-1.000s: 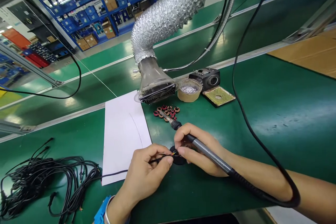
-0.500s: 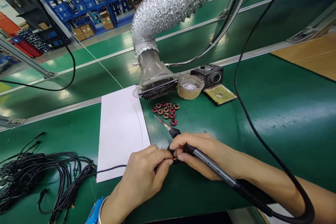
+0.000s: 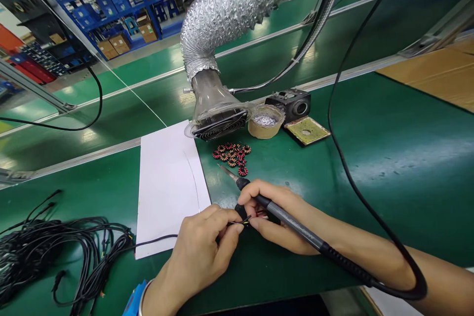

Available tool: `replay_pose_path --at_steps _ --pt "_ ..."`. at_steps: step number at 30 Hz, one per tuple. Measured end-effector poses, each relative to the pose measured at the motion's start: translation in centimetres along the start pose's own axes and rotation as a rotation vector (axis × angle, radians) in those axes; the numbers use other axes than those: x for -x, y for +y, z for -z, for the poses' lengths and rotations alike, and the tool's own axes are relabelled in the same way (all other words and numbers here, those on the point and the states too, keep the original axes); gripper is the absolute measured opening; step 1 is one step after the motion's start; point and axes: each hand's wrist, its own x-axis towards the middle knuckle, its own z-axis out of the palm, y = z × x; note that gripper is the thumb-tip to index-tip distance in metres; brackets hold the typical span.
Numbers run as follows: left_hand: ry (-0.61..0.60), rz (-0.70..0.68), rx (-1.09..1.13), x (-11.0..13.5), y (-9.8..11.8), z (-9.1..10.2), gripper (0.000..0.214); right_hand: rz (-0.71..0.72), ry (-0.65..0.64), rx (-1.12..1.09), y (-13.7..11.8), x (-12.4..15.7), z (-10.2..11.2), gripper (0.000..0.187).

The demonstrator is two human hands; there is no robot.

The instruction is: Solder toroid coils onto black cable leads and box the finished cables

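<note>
Left grip (image 3: 202,239) pinches the black cable (image 3: 159,239) near its end; right grip (image 3: 296,206) wraps the soldering iron (image 3: 296,226); counter (image 3: 370,158) stretches rightward, near edge below.

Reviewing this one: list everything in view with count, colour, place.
Bench: one, green, across the picture
Shelving: count unclear, blue, upper-left background
Hose: one, silver, upper centre
Nozzle: one, grey-black, below the hose
Tub: one, tan, right of the nozzle
Holder: one, black, right of the tub
Pad: one, yellow-green, before the holder
Wound rings: about twelve, red, tan, black, below the nozzle
Sheet: one, white, left of the wound rings
Cable heap: count unclear, black, far left
Held cable: one, black, across the sheet's lower end
Cardboard: one, brown, far right
Small part: one, black, partly hidden, lower centre
Soldering iron: one, grey-black, lower centre
Left hand: one, pinching the held cable
Right hand: one, holding the soldering iron
</note>
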Motion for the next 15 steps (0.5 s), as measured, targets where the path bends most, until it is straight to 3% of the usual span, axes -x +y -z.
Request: replay_pose_path --at_steps 8,15 --pt "-0.01 -0.006 0.014 0.2 -0.28 -0.42 0.017 -0.04 0.018 -0.052 0.25 -0.07 -0.46 0.03" --pt "0.071 0.015 0.088 0.11 -0.19 -0.73 0.012 -0.054 -0.023 -0.11 0.0 -0.03 -0.19 0.031"
